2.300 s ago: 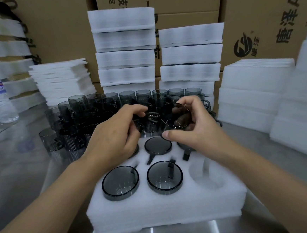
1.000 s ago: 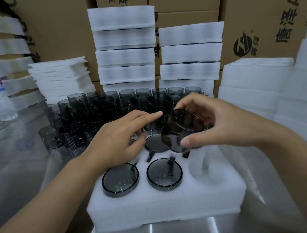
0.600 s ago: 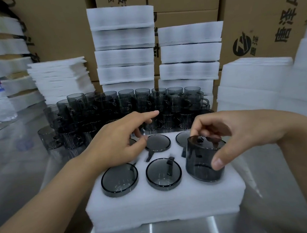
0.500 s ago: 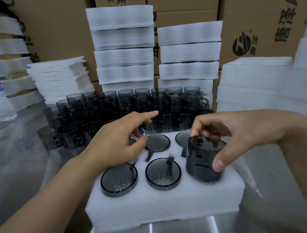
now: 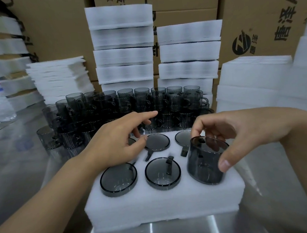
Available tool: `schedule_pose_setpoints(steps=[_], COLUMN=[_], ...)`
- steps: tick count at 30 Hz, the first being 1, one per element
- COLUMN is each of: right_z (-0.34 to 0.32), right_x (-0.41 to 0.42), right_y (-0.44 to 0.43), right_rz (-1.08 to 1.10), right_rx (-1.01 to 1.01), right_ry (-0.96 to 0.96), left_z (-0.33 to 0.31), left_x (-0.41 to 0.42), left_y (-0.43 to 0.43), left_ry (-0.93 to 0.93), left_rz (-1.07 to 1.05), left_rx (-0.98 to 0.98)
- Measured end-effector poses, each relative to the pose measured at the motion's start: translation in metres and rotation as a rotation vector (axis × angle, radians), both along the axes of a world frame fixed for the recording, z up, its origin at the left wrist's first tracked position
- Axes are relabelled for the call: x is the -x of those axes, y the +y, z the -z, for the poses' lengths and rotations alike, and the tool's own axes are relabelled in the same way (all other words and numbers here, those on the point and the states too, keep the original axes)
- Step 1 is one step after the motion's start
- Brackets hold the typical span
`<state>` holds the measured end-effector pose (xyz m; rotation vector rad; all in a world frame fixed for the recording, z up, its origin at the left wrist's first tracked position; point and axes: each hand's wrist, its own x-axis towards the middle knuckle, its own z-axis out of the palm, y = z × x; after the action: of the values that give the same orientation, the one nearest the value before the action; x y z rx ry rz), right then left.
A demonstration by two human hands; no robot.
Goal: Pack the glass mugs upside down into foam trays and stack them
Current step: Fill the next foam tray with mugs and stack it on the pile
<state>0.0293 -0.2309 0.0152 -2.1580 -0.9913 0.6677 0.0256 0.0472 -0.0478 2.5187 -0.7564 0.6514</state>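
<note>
The foam tray (image 5: 156, 204) lies on the table (image 5: 24, 163) directly in front of the person, and only its pocket at 4 o'clock is not finished. The last mug (image 5: 206, 163) stands in this pocket with its mouth down and its flat base up. Its long axis is almost vertical, and most of its wall is above the foam, so I judge it is only partly seated. The right hand (image 5: 242, 133) is much the nearer one. It comes in from 3 o'clock and grips the mug from above, the thumb on the near wall and the curled fingers over the far edge of the base. The coming move, I think, is a straight push down, and the handle must meet its slot; the handle seems to be on the far side, but through the dark glass I cannot tell surely. The left hand (image 5: 114, 143) hovers over the 10 o'clock part of the tray, loosely open and holding nothing, its index finger stretched towards the loose mugs (image 5: 129, 103) at 12 o'clock.
</note>
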Motion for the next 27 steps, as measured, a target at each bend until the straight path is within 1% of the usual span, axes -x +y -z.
schedule_pose_setpoints(steps=[5, 11, 14, 20, 24, 27], right_z=[0.0009, 0.0012, 0.0027, 0.0035, 0.0038, 0.0031], right_x=[0.0004, 0.0008, -0.0012, -0.0018, -0.0013, 0.0009], right_y=[0.0027, 0.0049, 0.0047, 0.0035, 0.0032, 0.0031], right_rz=[0.016, 0.019, 0.042, 0.022, 0.032, 0.044], right_rx=[-0.008, 0.027, 0.058, 0.104, 0.175, 0.191], right_ry=[-0.016, -0.015, -0.052, -0.047, -0.091, -0.103], left_z=[0.0002, -0.0007, -0.0014, -0.0018, -0.0022, -0.0025], left_x=[-0.0005, -0.0003, -0.0001, 0.0006, 0.0010, 0.0012], left_y=[0.0002, -0.0006, -0.0012, -0.0017, -0.0022, -0.0022], left_ry=[0.006, 0.017, 0.020, 0.027, 0.035, 0.038], left_rz=[-0.002, -0.008, -0.011, -0.016, -0.021, -0.025], left_rx=[0.000, 0.001, -0.006, -0.003, -0.001, -0.001])
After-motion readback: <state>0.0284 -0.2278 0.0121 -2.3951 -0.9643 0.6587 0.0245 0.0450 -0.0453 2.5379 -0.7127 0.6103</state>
